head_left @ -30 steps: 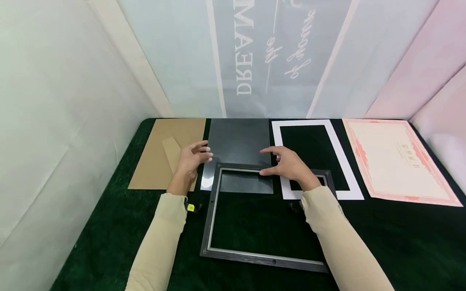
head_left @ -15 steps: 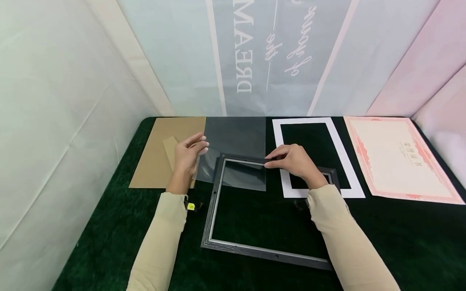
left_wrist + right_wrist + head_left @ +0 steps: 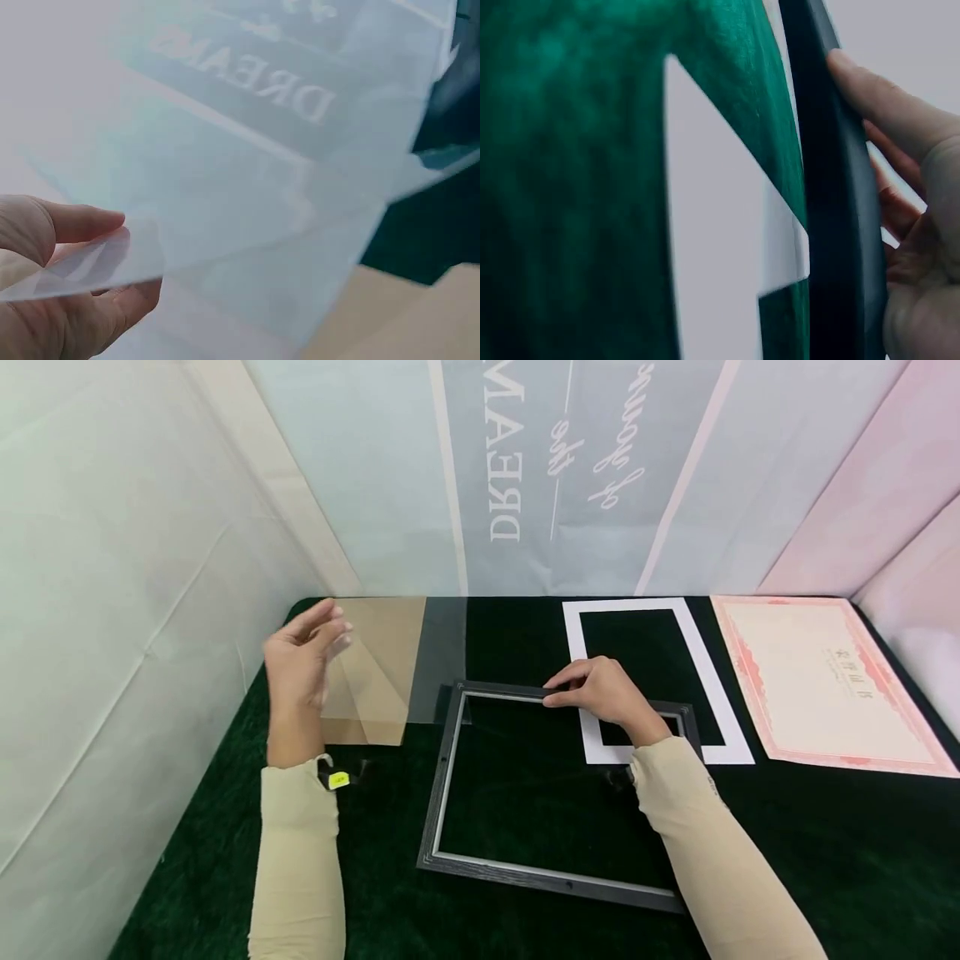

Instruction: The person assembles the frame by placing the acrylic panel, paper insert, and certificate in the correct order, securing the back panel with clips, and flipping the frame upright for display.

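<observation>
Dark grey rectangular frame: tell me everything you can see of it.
The dark grey rectangular frame looks like grained wood, with a silvery inner lip and a dark spot on its near bar. Its open middle shows dark green plush cloth. It is turned slightly askew; the person's right hand pinches its far bar, and the cream sleeve hides its near right corner. Whether it's lifted is unclear.

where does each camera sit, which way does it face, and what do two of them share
Head: worn on the head, looking forward and down at the dark frame, green cloth and banner; both the left hand and right hand show, with sleeves.
Left wrist: on that wrist, looking past the left hand at the clear sheet it pinches.
Right wrist: on that wrist, looking along the frame the right hand grips.
Shared: head and right wrist both show right hand, frame and white mat.
</observation>
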Available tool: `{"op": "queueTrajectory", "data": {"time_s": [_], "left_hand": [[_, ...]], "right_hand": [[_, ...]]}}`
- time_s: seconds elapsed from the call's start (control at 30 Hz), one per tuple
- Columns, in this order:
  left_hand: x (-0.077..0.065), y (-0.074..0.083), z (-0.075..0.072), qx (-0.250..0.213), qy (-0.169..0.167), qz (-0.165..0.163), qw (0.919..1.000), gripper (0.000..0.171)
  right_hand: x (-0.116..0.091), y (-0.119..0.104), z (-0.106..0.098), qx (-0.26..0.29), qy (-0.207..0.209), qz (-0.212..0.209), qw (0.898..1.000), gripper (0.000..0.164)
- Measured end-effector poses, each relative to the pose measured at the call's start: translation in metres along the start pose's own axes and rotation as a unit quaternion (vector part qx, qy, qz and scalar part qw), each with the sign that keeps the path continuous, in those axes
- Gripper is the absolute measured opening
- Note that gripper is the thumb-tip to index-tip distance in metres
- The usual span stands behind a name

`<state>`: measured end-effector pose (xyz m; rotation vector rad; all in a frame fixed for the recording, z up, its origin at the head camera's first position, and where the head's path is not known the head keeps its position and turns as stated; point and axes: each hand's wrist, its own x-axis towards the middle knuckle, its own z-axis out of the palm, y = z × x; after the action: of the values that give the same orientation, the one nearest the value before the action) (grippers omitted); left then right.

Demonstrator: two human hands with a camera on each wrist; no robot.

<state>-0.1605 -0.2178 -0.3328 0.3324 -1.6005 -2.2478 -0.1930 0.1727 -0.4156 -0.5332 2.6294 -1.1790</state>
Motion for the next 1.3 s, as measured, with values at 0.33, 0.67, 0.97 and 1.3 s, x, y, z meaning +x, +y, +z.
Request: {"op": "queueTrajectory", "data": {"time_s": [0.33,0.67,0.97,1.3], "left_hand": [[-0.006,0.036,-0.011,-0.101,0.02,0.043,0.9938,0.041],[-0.004,0.034,-0.003,-0.112,0.03,-0.011,0.9932,0.042],[-0.013,0.012,0.019,-0.078,0.079,-0.066,0.9916,0.037],[-0.029,-0.019,0.042,-0.111,0.081,-0.086,0.9868,0.039]], "right_hand": [[0.003,0.001,-0.001,0.008,-0.017,0.005,1.0,0.023],[0.005,-0.003,0.001,0.011,-0.029,0.001,1.0,0.025],[0.002,-0.032,-0.004,0.206,-0.089,0.027,0.974,0.051],[-0.023,-0.048,-0.007,0.33,-0.121,0.096,0.931,0.073]]}}
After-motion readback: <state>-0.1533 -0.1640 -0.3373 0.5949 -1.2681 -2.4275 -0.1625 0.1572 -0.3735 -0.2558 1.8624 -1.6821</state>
